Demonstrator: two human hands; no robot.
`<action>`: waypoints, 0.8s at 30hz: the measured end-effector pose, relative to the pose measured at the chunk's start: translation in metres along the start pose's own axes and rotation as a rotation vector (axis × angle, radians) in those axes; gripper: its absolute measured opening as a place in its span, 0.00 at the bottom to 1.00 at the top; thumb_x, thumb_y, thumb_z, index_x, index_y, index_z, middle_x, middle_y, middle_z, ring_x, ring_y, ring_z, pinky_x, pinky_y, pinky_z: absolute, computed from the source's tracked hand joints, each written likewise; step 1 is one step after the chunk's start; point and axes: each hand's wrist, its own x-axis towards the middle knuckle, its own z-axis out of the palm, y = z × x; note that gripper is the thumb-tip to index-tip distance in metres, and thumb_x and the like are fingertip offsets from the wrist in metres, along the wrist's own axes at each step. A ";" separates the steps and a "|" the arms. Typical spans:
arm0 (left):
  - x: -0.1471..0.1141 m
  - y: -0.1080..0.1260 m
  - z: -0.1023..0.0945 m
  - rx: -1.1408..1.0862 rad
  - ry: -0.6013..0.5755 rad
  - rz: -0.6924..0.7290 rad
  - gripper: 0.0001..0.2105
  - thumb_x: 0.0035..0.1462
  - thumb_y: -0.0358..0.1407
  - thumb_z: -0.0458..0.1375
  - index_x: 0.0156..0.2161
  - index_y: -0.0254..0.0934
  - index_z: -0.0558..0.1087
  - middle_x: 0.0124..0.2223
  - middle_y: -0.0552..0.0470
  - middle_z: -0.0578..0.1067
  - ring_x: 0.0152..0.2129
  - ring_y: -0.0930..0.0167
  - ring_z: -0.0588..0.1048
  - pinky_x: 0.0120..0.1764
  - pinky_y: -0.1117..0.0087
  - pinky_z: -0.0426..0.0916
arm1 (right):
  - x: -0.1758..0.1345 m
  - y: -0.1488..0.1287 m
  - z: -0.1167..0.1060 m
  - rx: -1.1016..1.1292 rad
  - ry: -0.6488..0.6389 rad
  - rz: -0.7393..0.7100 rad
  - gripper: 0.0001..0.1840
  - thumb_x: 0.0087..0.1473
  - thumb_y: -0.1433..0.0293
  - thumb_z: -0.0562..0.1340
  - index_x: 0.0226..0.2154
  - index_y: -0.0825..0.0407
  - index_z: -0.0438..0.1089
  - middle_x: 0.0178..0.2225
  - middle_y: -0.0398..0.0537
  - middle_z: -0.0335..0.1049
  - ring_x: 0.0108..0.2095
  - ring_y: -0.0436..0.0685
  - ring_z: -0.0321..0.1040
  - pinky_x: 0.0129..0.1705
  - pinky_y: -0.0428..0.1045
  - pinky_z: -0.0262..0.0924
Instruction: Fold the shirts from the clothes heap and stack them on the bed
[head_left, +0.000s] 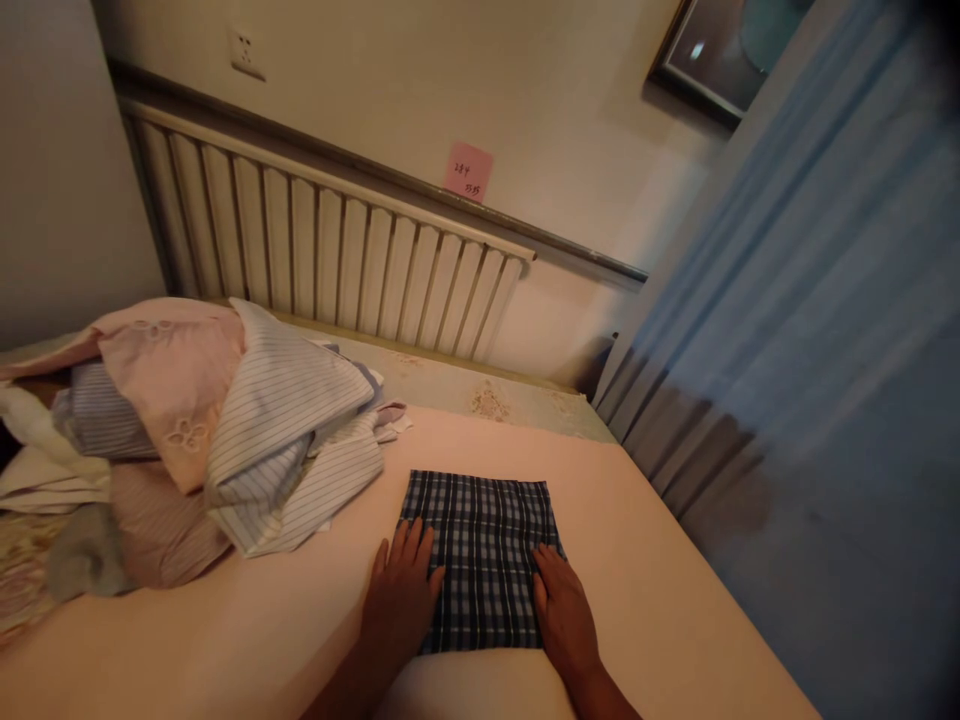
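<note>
A dark blue and white plaid cloth [487, 560], folded into a neat rectangle, lies flat on the pale pink sheet [637, 590] right in front of me. My left hand [401, 590] rests on its left edge, fingers stretched out and the thumb apart. On the opposite edge lies my right hand [564, 605], its fingers extended flat over the border of the cloth. Both palms face down, and neither grips anything. Parts of the cloth's side edges are hidden under the hands.
To the left is a loose heap of clothes, with a striped shirt [292, 410] and a pink embroidered garment [176, 380]. A radiator [337, 260] runs along the wall behind. A pink note [469, 172] is on the wall. The blue curtain [795, 400] hangs along the right side.
</note>
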 end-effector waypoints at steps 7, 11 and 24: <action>0.000 -0.001 0.003 -0.011 0.027 0.001 0.22 0.61 0.39 0.50 0.60 0.37 0.65 0.65 0.45 0.63 0.62 0.58 0.60 0.60 0.49 0.54 | -0.001 -0.003 -0.004 0.009 0.012 0.002 0.26 0.62 0.64 0.47 0.56 0.55 0.67 0.59 0.51 0.64 0.61 0.61 0.58 0.63 0.61 0.53; -0.001 -0.002 0.004 -0.010 0.036 0.003 0.22 0.62 0.39 0.50 0.60 0.36 0.65 0.65 0.44 0.63 0.62 0.58 0.59 0.60 0.49 0.54 | 0.000 -0.002 -0.003 0.011 0.025 0.009 0.25 0.62 0.64 0.48 0.56 0.54 0.67 0.58 0.50 0.64 0.60 0.61 0.59 0.63 0.60 0.54; 0.000 0.000 0.000 -0.006 0.010 -0.017 0.23 0.61 0.39 0.49 0.60 0.36 0.65 0.65 0.45 0.63 0.62 0.59 0.59 0.61 0.50 0.54 | -0.001 -0.002 -0.003 0.011 0.014 0.008 0.26 0.63 0.63 0.46 0.56 0.55 0.67 0.59 0.52 0.63 0.61 0.61 0.58 0.63 0.60 0.52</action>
